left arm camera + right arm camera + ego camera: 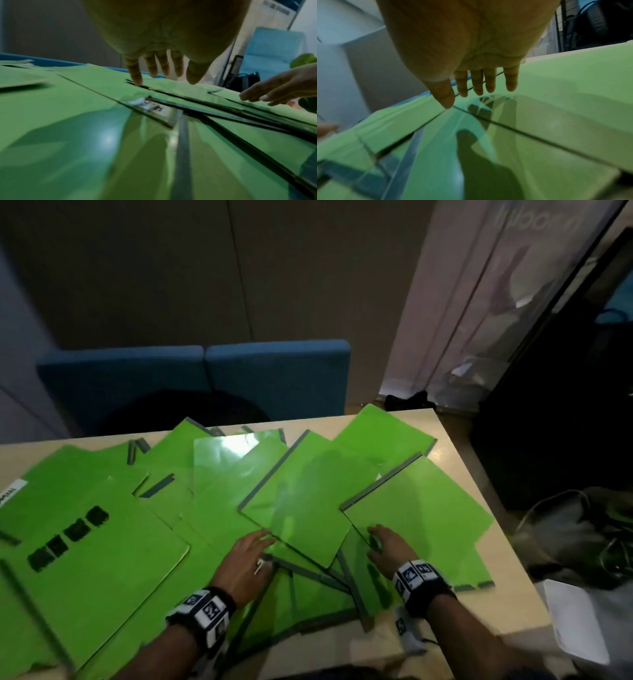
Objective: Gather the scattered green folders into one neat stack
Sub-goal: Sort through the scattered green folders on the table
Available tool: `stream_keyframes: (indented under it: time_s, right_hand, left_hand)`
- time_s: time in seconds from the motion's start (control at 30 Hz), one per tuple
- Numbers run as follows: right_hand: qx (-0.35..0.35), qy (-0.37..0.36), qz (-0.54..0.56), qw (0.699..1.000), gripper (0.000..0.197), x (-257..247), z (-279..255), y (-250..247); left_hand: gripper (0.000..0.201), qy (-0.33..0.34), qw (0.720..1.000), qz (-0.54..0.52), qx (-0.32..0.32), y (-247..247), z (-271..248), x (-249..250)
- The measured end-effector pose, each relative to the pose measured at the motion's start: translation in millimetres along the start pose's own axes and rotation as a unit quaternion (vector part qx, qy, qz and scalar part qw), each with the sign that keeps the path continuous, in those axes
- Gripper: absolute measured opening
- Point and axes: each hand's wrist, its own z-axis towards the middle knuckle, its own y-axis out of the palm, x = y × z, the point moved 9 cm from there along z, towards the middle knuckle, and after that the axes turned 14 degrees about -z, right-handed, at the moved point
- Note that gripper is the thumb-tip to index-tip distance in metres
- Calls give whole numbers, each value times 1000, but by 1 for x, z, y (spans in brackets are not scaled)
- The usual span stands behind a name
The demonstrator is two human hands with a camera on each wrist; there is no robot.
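Several green folders with grey spines lie fanned and overlapping across the table. A centre folder lies on top of the spread; a right folder lies beside it. My left hand reaches with straight fingers to the near corner of the centre folder, its fingertips touching an edge. My right hand hovers flat with fingers straight over the near left corner of the right folder; its fingers hold nothing. A large folder with black markings lies at the left.
The table's right edge drops to a pile of bags and cables on the floor. White paper lies at the near right. A blue sofa stands behind the table's far edge.
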Motion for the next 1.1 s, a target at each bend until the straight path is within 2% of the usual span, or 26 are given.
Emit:
stream_keyframes:
  time_s: [0.1, 0.23, 0.3, 0.33, 0.37, 0.43, 0.47, 0.5, 0.53, 0.57, 0.6, 0.63, 0.67, 0.7, 0.73, 0.8, 0.83, 0.9, 0.93, 1.0, 1.07, 1.1]
  right_hand:
    - [-16, -26, -62, 998, 71, -17, -5, 22]
    - [-33, -117, -100, 987, 59, -49, -19, 40]
    - [-11, -129, -80, 988, 53, -42, -16, 32]
    - [17, -113, -68, 991, 53, -31, -12, 25]
    - [55, -68, -60, 994, 55, -13, -8, 14]
    - [103, 74, -54, 990, 68, 38, -5, 1]
    - [90, 128, -45, 987, 75, 59, -6, 4]
    - [56, 152, -43, 986, 82, 70, -5, 11]
    - [24, 148, -60, 987, 87, 72, -4, 19]
    - [-3, 120, -91, 989, 90, 66, -3, 25]
    - [-20, 80, -122, 989, 93, 55, 0, 31]
    - [-33, 36, -145, 988, 94, 41, 2, 36]
    - [-44, -9, -159, 986, 96, 27, 4, 38]
    - [-53, -52, -170, 983, 97, 13, 6, 40]
    - [-55, -93, -181, 977, 99, -1, 8, 41]
    - [-41, -135, -202, 969, 103, -20, 11, 38]
    - [-22, -119, -202, 972, 105, -21, 13, 34]
    - [11, -10, -155, 988, 101, -4, 15, 25]
    - [18, 46, -119, 992, 95, 6, 13, 24]
    - [1, 96, -82, 992, 85, 13, 10, 32]
    - [-9, 84, -88, 993, 84, 4, 11, 38]
    - [-7, 71, -89, 993, 85, -3, 12, 40]
  left_hand:
    - [64, 10, 994, 88, -66, 31, 6, 18]
    - [72, 20, 971, 172, -163, 67, -4, 27]
    - [68, 36, 965, 206, -158, 68, -4, 26]
    - [64, 19, 959, 204, -193, 73, -8, 23]
    - [56, 27, 960, 207, -187, 71, -9, 28]
    - [40, 62, 969, 171, -169, 69, -4, 36]
    - [37, 81, 970, 157, -165, 64, -2, 41]
    - [36, 99, 974, 142, -145, 54, 2, 47]
    - [35, 102, 983, 120, -93, 39, 10, 46]
    - [33, 90, 990, 107, -23, 19, 19, 44]
    - [33, 43, 994, 89, 52, -2, 28, 32]
    - [41, -46, 991, 56, 110, -20, 33, 14]
    - [54, -141, 980, 7, 138, -30, 35, -6]
    - [68, -229, 963, -40, 139, -32, 34, -21]
    - [78, -282, 948, -63, 134, -29, 35, -32]
    - [90, -307, 942, -67, 116, -25, 37, -35]
    - [95, -302, 946, -64, 102, -21, 38, -31]
    - [103, -299, 948, -85, 72, -7, 40, -30]
    - [104, -300, 943, -131, 65, -1, 39, -28]
    - [89, -304, 929, -208, 45, 12, 37, -24]
    - [60, -290, 932, -218, 12, 24, 35, -12]
    - [57, -282, 937, -208, -3, 29, 33, -7]
